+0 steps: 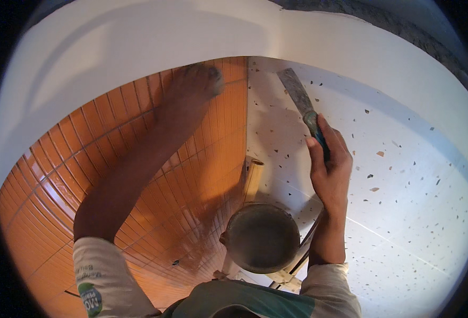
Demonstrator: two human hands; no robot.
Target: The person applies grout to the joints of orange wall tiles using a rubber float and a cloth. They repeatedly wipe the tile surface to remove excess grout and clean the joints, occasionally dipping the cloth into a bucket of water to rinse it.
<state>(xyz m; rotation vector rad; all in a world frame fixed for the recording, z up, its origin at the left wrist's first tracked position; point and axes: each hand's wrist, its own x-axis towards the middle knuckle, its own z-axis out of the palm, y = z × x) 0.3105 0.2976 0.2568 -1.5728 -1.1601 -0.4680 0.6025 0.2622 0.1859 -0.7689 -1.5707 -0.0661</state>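
- R hand [332, 161]: fingers + thumb wrapped rd handle of scraper [296, 91]; blade points up in front of speckled wall [403, 169], contact unclear.
- L hand [194, 79]: up at top of orange tiles [159, 132], fingers bent but blurred; can't tell how far open or if grasping anything.
- Scraper: flat, straight-sided blade, grey-smeared; green-blue handle.
- Tiles: narrow glossy strips w/ grout lines.
- Speckled wall: pale, angular dk/brown chips.
- Bucket [263, 238]: round, dk, low btwn forearms, nr tan pole [253, 177].

Indoor building site, orange tiles [162, 209], bucket [291, 229], scraper [298, 95]
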